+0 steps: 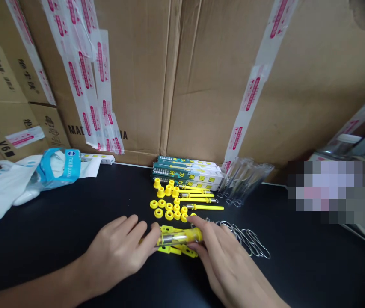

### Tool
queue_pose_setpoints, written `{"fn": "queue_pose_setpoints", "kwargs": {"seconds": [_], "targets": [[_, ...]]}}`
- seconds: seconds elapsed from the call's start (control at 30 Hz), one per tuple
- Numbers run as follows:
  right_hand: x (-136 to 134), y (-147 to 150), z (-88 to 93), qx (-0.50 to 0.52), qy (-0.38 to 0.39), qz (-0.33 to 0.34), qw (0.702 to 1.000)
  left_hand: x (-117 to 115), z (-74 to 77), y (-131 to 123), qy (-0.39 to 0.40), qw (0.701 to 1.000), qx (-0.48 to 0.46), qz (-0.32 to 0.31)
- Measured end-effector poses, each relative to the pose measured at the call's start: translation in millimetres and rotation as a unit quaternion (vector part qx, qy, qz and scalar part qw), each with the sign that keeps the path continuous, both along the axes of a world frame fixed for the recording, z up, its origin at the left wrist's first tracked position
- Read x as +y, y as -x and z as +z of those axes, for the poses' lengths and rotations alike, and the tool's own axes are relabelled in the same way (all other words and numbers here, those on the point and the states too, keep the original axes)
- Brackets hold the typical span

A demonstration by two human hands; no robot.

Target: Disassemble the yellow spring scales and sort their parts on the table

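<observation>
Head view: the right hand (230,265) pinches the right end of a clear yellow-capped tube (177,236) lying crosswise, the left hand's (114,256) fingertips against its other end.

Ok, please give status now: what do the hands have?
Right hand gripping clear yellow tube; left hand fingertips at its end. Flat yellow pieces beneath; wire loops beside right hand.
</observation>
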State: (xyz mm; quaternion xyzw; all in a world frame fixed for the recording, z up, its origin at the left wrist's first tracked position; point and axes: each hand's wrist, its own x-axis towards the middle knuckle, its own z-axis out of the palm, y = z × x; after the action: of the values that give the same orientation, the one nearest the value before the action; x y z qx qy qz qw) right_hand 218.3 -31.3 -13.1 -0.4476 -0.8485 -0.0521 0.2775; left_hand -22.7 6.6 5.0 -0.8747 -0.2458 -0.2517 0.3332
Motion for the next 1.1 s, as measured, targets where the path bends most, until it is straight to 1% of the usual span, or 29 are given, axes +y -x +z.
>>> {"fn": "queue_pose_setpoints", "kwargs": {"seconds": [0.07, 0.13, 0.23, 0.3, 0.37, 0.47, 0.57, 0.63, 0.77, 0.97, 1.1], "targets": [[-1, -1, 0.4, 0.045, 0.049, 0.000, 0.998, -1, -1.5, 0, 0.011, 0.999, 0.016, 0.027], [-1, -2, 0.0, 0.104, 0.118, 0.005, 0.988, -2, -2.9, 0, 0.017, 0.999, 0.020, 0.045], [4, -2, -3.6, 0.198, 0.192, -0.003, 0.961, -2, -4.4, -1, 0.020, 0.997, 0.026, 0.075], [8, -1, -7.2, 0.248, 0.216, -0.019, 0.944, -2, -4.9, -3, 0.028, 0.995, 0.036, 0.093], [11, 0, -10.5, 0.264, 0.214, -0.027, 0.940, -1, -5.2, -5, 0.039, 0.993, 0.047, 0.104], [12, 2, -13.4, 0.248, 0.194, -0.033, 0.948, 0, -5.6, -6, 0.047, 0.991, 0.056, 0.112], [10, 5, -13.1, 0.231, 0.182, -0.063, 0.954, 0, -5.4, -6, 0.050, 0.990, 0.057, 0.119], [9, 6, -11.5, 0.217, 0.187, -0.072, 0.955, 0, -4.4, -7, 0.056, 0.989, 0.058, 0.121], [9, 6, -6.9, 0.186, 0.184, -0.060, 0.963, 2, -2.0, -7, 0.070, 0.989, 0.062, 0.114], [7, 3, -2.9, 0.153, 0.127, -0.035, 0.979, 3, -3.3, -6, 0.072, 0.990, 0.063, 0.103], [6, 3, -2.3, 0.133, 0.076, -0.029, 0.988, 3, -4.4, -4, 0.067, 0.992, 0.057, 0.094]]}}
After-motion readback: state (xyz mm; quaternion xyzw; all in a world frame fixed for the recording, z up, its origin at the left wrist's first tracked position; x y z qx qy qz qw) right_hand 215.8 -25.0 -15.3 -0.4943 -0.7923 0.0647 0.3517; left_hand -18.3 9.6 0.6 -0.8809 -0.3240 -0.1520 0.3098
